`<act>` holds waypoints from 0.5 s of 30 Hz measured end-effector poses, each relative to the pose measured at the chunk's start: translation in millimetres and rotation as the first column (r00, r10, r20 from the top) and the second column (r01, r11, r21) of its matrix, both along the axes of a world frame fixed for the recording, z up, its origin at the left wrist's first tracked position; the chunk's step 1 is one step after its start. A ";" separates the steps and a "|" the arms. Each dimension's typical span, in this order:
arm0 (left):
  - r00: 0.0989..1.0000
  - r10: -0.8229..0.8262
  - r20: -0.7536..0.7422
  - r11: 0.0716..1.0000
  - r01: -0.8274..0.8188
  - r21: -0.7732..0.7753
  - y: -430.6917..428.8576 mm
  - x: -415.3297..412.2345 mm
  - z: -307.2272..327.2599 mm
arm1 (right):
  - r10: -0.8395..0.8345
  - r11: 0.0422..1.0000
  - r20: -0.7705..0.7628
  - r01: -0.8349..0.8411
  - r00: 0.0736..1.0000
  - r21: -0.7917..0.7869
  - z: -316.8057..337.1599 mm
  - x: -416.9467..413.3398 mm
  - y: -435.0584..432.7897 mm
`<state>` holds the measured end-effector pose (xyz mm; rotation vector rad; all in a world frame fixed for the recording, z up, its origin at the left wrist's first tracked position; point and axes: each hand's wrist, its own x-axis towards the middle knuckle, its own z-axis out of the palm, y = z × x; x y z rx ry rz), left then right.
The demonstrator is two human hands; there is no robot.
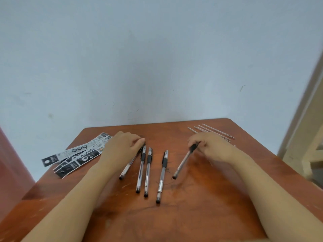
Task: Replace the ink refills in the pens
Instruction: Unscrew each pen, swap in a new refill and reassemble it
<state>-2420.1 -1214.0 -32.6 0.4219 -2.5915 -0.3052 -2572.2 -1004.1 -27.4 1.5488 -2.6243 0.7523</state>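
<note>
My right hand (209,147) pinches the rightmost pen (185,160) by its grip end; my left hand (122,145) closes on the leftmost pen (130,165), mid-table (192,215). Step, I judge: picking up. Next: unscrewing; bare refills (212,131) lie at the far right corner.

Your work surface: reddish-brown wooden table (201,215), scuffed, dark ink marks near centre. Three clear pens (147,172) lie side by side mid-table, caps pointing far. Fanned stack of black-and-white refill packets (76,154) at far left. Loose bare refills (212,131) at far right corner. Two more pens angled at either side under your hands; contact with table unclear.
</note>
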 end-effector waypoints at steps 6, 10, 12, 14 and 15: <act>0.996 0.027 0.090 0.998 -0.032 0.046 -11.9 0.8 -8.1 | 0.147 0.971 0.023 -0.149 0.989 0.189 -5.7 15.9 -15.3; 0.991 0.059 0.121 0.997 -0.065 0.044 -16.2 -1.5 -13.1 | 0.145 0.973 0.058 -0.153 0.988 0.175 -10.1 19.9 -19.4; 0.987 0.045 0.154 0.998 -0.051 0.034 -15.3 -1.8 -14.2 | 0.142 0.976 0.080 -0.153 0.987 0.158 -10.7 22.8 -21.0; 0.983 0.038 0.179 0.998 -0.047 0.043 -15.7 -1.7 -15.0 | 0.142 0.977 0.096 -0.155 0.985 0.143 -11.8 24.5 -22.8; 0.983 0.033 0.179 0.998 -0.041 0.040 -17.0 -2.0 -16.3 | 0.140 0.979 0.100 -0.153 0.985 0.133 -12.7 25.1 -23.3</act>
